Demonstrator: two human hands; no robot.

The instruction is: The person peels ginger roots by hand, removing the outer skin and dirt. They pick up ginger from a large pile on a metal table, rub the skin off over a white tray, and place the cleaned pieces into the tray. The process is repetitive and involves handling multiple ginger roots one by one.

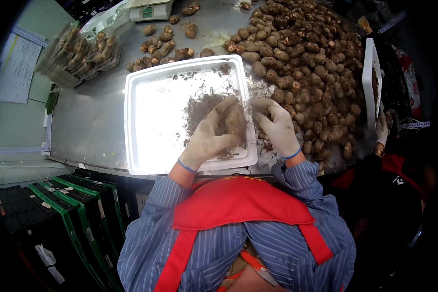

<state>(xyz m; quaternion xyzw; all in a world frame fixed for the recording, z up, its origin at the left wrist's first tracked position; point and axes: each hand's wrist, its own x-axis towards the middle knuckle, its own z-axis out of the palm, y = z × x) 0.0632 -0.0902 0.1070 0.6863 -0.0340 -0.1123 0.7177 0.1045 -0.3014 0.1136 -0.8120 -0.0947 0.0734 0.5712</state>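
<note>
My left hand (210, 137), in a dirty off-white knitted glove, is over the right part of a white plastic tray (131, 127), closed around a brown taro corm (235, 122). Loose soil and root fibres (200, 106) lie in the tray around it. Just beyond the tray's right wall, my right hand (277, 124) wears a matching glove with a blue cuff edge. Its fingers are curled at the near-left edge of a large heap of taro corms (306, 65); whether they hold something cannot be made out.
Clear packs of corms (98, 51) are stacked at the far left of the metal table (87, 120), near a scale (151, 10). Several loose corms (160, 47) lie behind the tray. Right, a co-worker's gloved hand (382, 129) is beside another white tray (369, 84). Black and green crates (69, 208) stand lower left.
</note>
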